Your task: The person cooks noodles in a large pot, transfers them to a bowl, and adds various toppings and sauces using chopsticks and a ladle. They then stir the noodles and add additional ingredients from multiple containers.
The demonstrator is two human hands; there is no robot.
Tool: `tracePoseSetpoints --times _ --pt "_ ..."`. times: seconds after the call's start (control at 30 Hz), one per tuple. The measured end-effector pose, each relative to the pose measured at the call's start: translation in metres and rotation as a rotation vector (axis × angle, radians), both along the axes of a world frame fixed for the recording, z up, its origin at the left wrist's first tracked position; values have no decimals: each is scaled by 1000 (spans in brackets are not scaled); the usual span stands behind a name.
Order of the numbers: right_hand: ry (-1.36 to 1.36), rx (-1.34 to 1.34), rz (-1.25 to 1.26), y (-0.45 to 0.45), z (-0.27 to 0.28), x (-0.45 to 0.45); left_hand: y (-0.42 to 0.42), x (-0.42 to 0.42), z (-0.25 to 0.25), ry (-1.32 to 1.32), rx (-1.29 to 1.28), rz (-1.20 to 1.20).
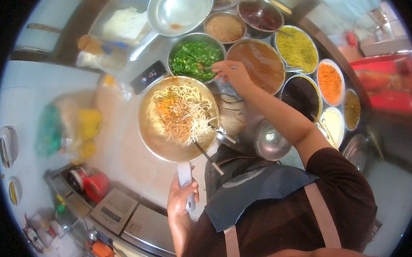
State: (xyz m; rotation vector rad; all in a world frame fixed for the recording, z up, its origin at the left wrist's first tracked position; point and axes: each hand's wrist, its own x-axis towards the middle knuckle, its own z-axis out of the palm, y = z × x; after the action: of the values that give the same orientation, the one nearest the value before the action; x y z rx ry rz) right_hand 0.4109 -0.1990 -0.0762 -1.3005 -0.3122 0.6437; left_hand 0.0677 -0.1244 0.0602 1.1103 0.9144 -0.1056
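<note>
My left hand (181,195) grips the pale handle of a metal pan (151,144). Inside the pan lie noodles (182,91), bean sprouts (203,128) and orange and brown toppings (173,112). Dark chopsticks (207,156) rest across the rim nearest my body. My right hand (233,74) pinches the handle of a metal spoon (234,67) at the right rim of a bowl of chopped green onions (194,56). The spoon's tip reaches among the onions and is partly hidden. Just right of that hand sits a large pot of brown sauce (258,66).
A phone (149,77) lies against the pan's far left side. Behind stands an empty metal pan (180,9). Several containers curve along the right, among them yellow food (296,48), orange shreds (330,83) and dark sauce (300,96). A metal bowl (272,139) sits under my right arm.
</note>
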Motion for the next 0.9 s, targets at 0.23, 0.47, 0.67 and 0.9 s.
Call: tracePoseSetpoints --times 0.23,0.47,0.67,0.9 --pt "-86 223 46 -50 59 -19 -1 -6 4 -5 -5 30" --pt "257 -86 1 -45 69 -35 10 -7 1 -51 -59 -59" --pt "-1157 -270 -18 -85 55 -115 15 -19 2 -96 -60 -110" --pt "-1529 58 472 -24 88 -191 21 -24 3 -105 -17 -140"
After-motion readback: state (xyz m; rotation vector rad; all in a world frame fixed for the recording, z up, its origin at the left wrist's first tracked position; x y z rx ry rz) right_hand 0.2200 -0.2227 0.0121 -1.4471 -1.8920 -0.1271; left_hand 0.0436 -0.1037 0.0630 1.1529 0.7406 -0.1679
